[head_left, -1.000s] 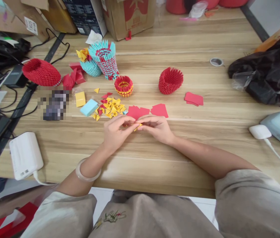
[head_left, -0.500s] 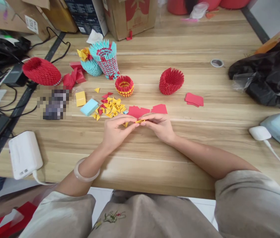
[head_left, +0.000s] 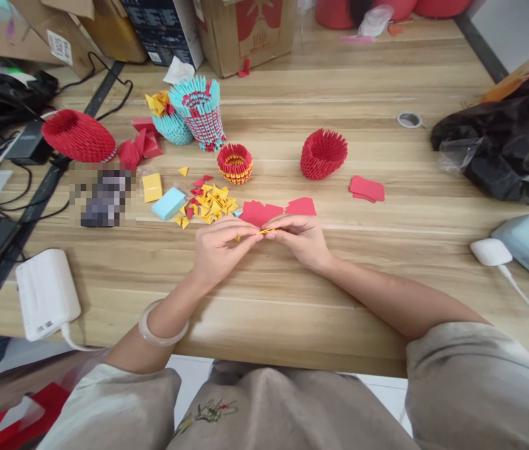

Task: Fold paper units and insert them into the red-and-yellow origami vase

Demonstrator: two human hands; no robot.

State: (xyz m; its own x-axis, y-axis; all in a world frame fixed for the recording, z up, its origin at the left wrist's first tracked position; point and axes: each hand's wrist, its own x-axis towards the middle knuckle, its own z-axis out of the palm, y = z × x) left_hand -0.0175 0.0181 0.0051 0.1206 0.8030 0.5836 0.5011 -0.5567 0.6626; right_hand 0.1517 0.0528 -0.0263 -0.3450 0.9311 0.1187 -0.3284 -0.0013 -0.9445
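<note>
Between my fingertips is a small folded yellow paper piece (head_left: 266, 230), seen nearly edge-on. My left hand (head_left: 220, 247) pinches its left end, and my right hand (head_left: 304, 240) pinches the right end. Just beyond the hands lie flat red paper sheets (head_left: 257, 212). To their left is a pile of folded yellow paper triangles (head_left: 215, 201) with some red ones mixed in. A blue paper stack (head_left: 169, 203) and a yellow paper stack (head_left: 152, 187) sit beside the pile. Behind stands a small red-and-yellow folded-paper bowl (head_left: 235, 164).
A red folded-paper bowl (head_left: 323, 154), a red paper stack (head_left: 366, 189) and a tape roll (head_left: 409, 120) are to the right. A blue-and-red paper vase (head_left: 201, 115) stands back left. A white power bank (head_left: 47, 294) lies near left, a black bag (head_left: 508, 137) far right.
The yellow paper piece has tilted slightly and looks thinner, its layers closer together. My left hand has shifted very slightly; both hands keep their pinch.
</note>
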